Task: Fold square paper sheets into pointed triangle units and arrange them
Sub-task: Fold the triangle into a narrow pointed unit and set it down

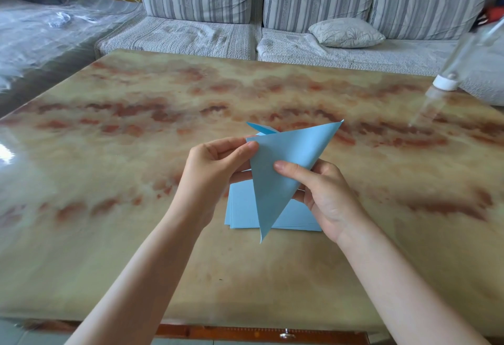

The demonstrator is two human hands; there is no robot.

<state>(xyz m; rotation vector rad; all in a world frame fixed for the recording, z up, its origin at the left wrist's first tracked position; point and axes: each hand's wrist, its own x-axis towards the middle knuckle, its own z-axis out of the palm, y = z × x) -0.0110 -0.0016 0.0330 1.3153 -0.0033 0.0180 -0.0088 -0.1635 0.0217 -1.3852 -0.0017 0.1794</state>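
Plainly, left hand (215, 170) and right hand (323, 190) pinched the folded light-blue paper sheet (286, 153) — corners probably needed aligning before creasing.

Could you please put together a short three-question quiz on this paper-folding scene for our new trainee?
1. True or false: the folded blue sheet lies flat on the table.
2. Multiple choice: how many hands grip that sheet? A) none B) one C) two
3. Fill the gap: the stack of flat sheets rests on the table directly ___ the held sheet.

Key
1. False: it is held up off the table.
2. C: the left hand pinches its upper corner and the right hand grips its right side.
3. under
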